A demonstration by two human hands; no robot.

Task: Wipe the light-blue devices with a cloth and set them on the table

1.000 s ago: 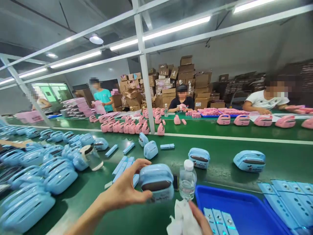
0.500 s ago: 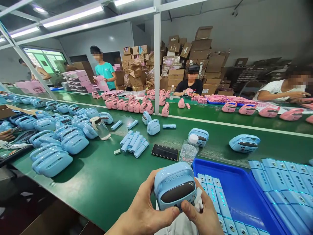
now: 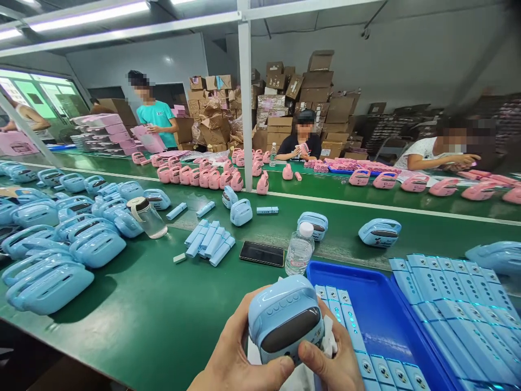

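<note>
A light blue portable speaker (image 3: 286, 310) with a top handle, a row of small buttons and a dark oval front panel is held up in both hands at the bottom middle. My left hand (image 3: 239, 347) is closed around its left side, thumb along the lower front edge. My right hand (image 3: 337, 355) grips its right side, thumb pressed on the front below the panel. A crumpled white cloth or tissue (image 3: 329, 341) shows between the right palm and the speaker, and more white material hangs beneath it. The right fingers behind the speaker are hidden.
A blue tray (image 3: 366, 271) with light blue bars stands at right, beside stacked bars (image 3: 459, 309). Ahead are a plastic bottle (image 3: 299, 252), a phone (image 3: 261, 253) and a pile of blue bars (image 3: 209, 241). Blue speakers (image 3: 51, 285) crowd the left. People work across the green bench.
My view has swung to the right, so the bench and its items appear further left. Both hands still hold the speaker, which sits slightly more left and is turned a little.
</note>
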